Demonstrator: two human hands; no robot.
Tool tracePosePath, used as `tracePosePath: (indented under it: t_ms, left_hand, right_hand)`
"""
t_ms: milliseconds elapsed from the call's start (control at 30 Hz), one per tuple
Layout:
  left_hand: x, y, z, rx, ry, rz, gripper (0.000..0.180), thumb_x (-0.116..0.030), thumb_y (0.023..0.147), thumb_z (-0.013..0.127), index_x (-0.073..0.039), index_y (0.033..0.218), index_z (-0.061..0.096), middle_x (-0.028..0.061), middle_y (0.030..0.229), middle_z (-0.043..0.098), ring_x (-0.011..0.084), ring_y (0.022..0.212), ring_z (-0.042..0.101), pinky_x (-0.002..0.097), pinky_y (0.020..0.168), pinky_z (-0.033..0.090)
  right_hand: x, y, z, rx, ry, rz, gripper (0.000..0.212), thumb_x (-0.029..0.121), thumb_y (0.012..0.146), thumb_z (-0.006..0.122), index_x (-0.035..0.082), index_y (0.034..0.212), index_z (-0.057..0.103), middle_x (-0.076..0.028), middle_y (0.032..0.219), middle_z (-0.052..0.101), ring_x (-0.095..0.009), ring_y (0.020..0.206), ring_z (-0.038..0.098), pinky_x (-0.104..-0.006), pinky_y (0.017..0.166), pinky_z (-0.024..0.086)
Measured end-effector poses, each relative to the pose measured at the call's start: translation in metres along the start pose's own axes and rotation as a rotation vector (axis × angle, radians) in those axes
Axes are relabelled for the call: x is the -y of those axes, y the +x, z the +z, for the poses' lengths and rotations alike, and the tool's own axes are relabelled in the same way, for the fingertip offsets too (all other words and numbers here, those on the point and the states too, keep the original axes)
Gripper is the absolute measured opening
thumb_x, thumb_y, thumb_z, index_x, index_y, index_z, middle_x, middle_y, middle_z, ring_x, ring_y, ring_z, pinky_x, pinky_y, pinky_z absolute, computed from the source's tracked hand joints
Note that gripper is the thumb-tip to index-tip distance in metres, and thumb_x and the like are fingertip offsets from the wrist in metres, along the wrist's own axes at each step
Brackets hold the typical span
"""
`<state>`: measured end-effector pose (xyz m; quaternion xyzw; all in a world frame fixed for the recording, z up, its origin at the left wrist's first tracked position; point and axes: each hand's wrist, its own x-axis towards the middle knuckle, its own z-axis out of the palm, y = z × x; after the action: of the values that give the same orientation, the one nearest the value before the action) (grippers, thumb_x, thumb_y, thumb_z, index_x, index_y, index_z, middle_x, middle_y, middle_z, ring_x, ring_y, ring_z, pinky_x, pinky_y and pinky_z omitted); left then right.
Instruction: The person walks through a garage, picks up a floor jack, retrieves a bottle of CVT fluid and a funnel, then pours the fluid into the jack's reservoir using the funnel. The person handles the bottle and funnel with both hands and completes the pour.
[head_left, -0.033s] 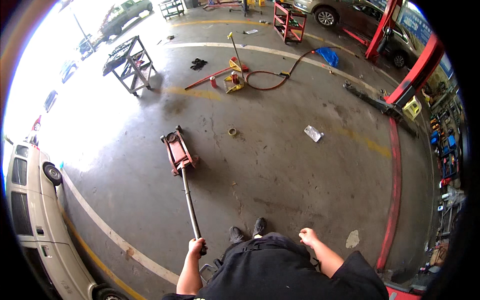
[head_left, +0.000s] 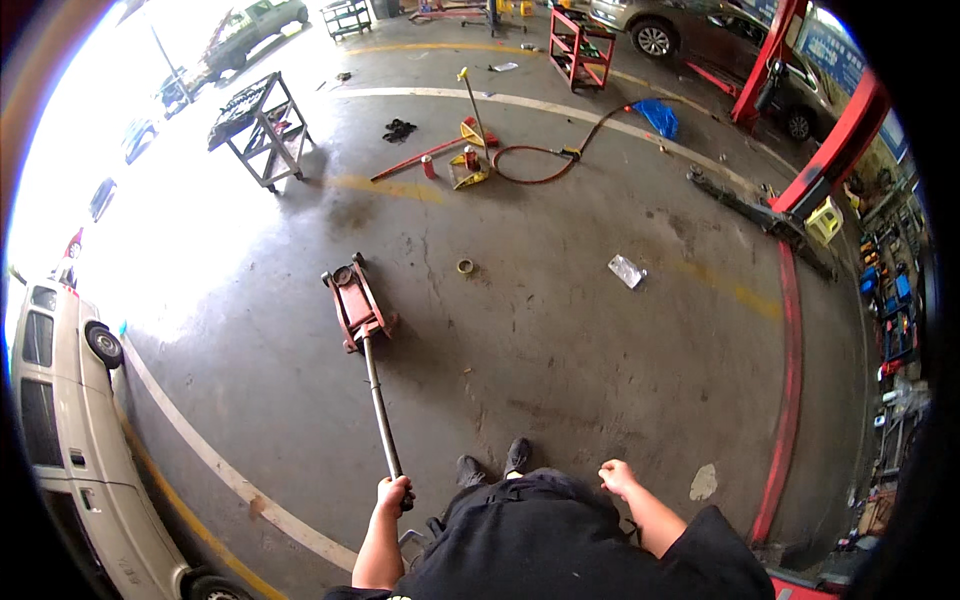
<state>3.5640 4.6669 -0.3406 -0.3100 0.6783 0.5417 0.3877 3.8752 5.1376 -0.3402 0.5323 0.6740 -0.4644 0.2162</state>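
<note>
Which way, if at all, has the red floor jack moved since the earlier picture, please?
No: the red floor jack shows no clear shift either way against the white floor line.

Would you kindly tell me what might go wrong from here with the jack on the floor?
Only the left grip holds the handle of the jack, so the handle might slip and drop toward the shoes close by. If the jack rolled to the right, it could run against the small ring lying on the floor there.
</note>
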Motion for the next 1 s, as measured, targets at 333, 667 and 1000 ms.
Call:
tracePosePath:
  t_ms: [333, 667, 1000]
  left_hand:
    - [-0.022, -0.002, 0.042, -0.127, 0.066, -0.031, 0.021, -0.013, 0.084, 0.073, -0.001, 0.084, 0.055, 0.0079, 0.066, 0.057, 0.0226, 0.047, 0.06, 0.0364, 0.037, 0.044]
    - [-0.009, 0.012, 0.084, -0.101, -0.033, -0.1, 0.021, -0.017, 0.088, 0.072, -0.003, 0.086, 0.056, 0.0063, 0.066, 0.055, 0.022, 0.05, 0.058, 0.038, 0.042, 0.046]
    - [-0.002, 0.018, 0.106, -0.087, 0.138, -0.126, 0.036, -0.017, 0.078, 0.067, 0.011, 0.1, 0.067, 0.0179, 0.087, 0.07, 0.0281, 0.077, 0.069, 0.0436, 0.067, 0.054]
  right_hand:
    - [0.001, -0.02, -0.016, -0.141, 0.36, 0.106, 0.022, 0.016, 0.097, 0.059, 0.003, 0.114, 0.065, -0.008, 0.095, 0.07, -0.017, 0.07, 0.07, -0.0316, 0.056, 0.056]
    - [-0.019, -0.039, 0.017, -0.114, 0.294, 0.036, 0.025, 0.016, 0.097, 0.061, 0.001, 0.116, 0.066, -0.011, 0.1, 0.071, -0.018, 0.069, 0.07, -0.0325, 0.059, 0.056]
    - [-0.018, -0.061, 0.033, -0.122, 0.316, 0.093, 0.029, 0.018, 0.099, 0.059, 0.002, 0.122, 0.062, -0.01, 0.1, 0.069, -0.018, 0.069, 0.068, -0.0332, 0.06, 0.055]
